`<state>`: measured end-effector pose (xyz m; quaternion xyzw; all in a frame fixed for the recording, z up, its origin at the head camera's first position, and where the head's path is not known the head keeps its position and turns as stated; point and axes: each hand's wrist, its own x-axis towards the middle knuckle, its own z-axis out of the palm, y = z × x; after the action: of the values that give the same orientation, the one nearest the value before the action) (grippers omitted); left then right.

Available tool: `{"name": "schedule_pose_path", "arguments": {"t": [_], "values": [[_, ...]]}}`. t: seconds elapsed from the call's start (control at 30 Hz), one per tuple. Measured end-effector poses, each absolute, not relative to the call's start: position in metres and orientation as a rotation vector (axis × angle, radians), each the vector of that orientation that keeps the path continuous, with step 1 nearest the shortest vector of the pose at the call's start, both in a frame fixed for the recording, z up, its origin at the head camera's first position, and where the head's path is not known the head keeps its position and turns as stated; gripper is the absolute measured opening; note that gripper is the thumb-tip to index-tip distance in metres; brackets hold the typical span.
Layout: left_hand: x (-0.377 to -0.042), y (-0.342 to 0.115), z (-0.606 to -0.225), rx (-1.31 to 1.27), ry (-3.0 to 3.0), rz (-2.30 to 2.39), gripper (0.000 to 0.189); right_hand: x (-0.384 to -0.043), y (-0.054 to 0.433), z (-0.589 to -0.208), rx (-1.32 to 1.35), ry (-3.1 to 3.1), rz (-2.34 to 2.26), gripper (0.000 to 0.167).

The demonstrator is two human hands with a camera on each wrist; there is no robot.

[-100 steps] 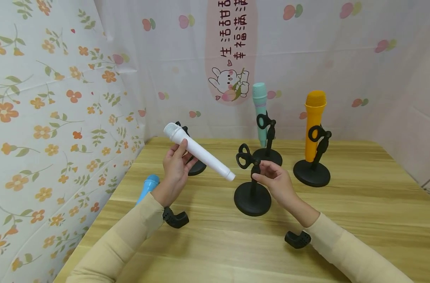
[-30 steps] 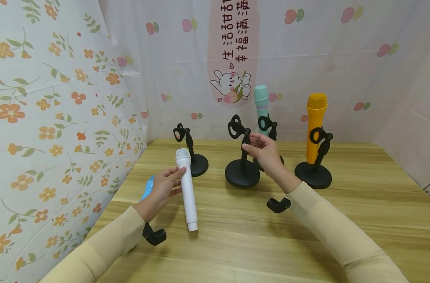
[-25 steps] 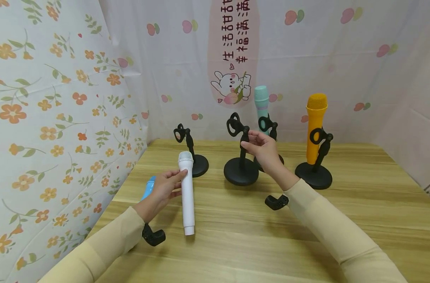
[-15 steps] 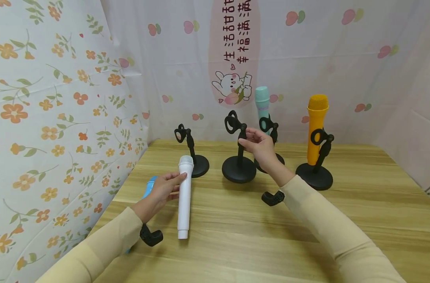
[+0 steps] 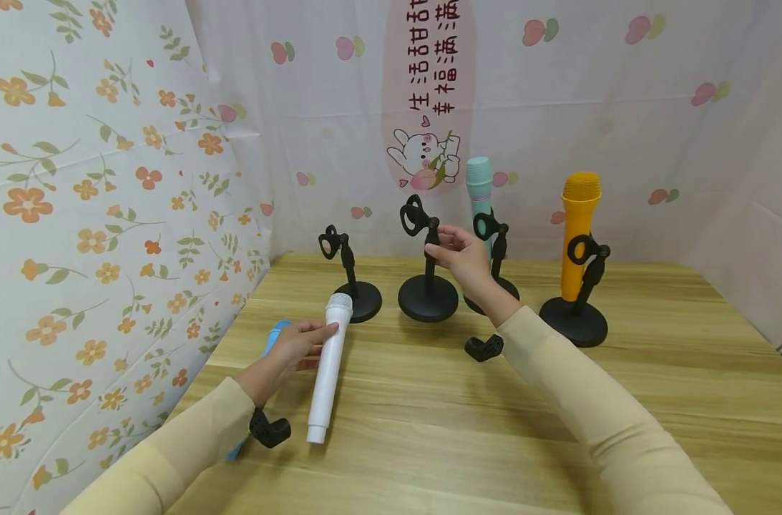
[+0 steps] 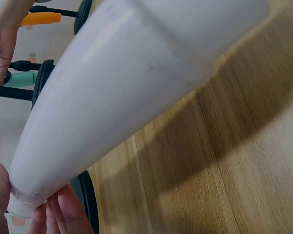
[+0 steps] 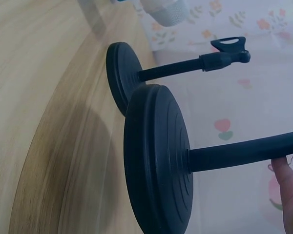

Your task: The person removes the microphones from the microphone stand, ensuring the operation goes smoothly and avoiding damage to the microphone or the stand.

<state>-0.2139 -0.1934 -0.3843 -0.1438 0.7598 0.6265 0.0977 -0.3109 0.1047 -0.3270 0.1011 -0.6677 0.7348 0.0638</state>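
Note:
My left hand [image 5: 292, 352] pinches a white microphone [image 5: 328, 379] just below its mesh head, its tail slanting down toward me. In the left wrist view the white microphone [image 6: 112, 92] fills the middle, with thumb and fingers at its head end. My right hand [image 5: 466, 263] grips a black microphone stand [image 5: 428, 299] by its upright, the clip at top unfilled. A shadow lies beside the held stand's base [image 7: 156, 161] in the right wrist view; whether it touches the table I cannot tell. Partly hidden by my left hand, a blue microphone [image 5: 276, 334] lies on the table.
Another black stand [image 5: 363, 303] stands behind the white microphone, its clip without a microphone. Back right, a mint microphone [image 5: 479, 179] and an orange microphone [image 5: 579, 236] stand upright at black stands [image 5: 574, 323]. The wooden table [image 5: 429, 443] meets patterned cloth at back and left.
My right hand has carried the stand back and to the left, toward the row of other stands. My left hand has lowered the white microphone leftward and turned its tail toward me.

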Motion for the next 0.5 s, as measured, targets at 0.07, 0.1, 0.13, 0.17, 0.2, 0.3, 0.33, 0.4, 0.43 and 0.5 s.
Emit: {"name": "schedule_pose_path", "arguments": {"t": [0.07,0.1,0.13,0.17,0.2,0.3,0.33,0.4,0.43,0.5], "values": [[-0.214,-0.195,-0.385,-0.413,2.256,1.827,0.05,-0.313,0.102,-0.327,0.312,-2.015,2.219,0.042],[-0.215,-0.196,-0.385,-0.411,2.259,1.818,0.05,-0.314,0.101,-0.327,0.315,-2.015,2.217,0.042],[-0.215,-0.197,-0.386,-0.405,2.261,1.807,0.05,-0.316,0.1,-0.328,0.317,-2.01,2.22,0.042],[-0.215,-0.197,-0.386,-0.401,2.264,1.798,0.05,-0.317,0.099,-0.328,0.319,-2.002,2.225,0.041],[-0.215,-0.198,-0.386,-0.395,2.267,1.79,0.049,-0.318,0.098,-0.329,0.317,-1.995,2.23,0.041],[-0.215,-0.2,-0.386,-0.385,2.282,1.754,0.047,-0.322,0.095,-0.329,0.301,-1.977,2.248,0.04],[-0.215,-0.2,-0.386,-0.385,2.288,1.741,0.046,-0.323,0.095,-0.33,0.294,-1.975,2.252,0.041],[-0.215,-0.201,-0.386,-0.39,2.298,1.721,0.045,-0.326,0.094,-0.33,0.274,-1.978,2.26,0.041],[-0.215,-0.201,-0.386,-0.393,2.304,1.711,0.045,-0.327,0.093,-0.33,0.266,-1.98,2.264,0.041],[-0.215,-0.202,-0.386,-0.403,2.315,1.702,0.044,-0.329,0.093,-0.331,0.255,-1.993,2.256,0.041]]}}
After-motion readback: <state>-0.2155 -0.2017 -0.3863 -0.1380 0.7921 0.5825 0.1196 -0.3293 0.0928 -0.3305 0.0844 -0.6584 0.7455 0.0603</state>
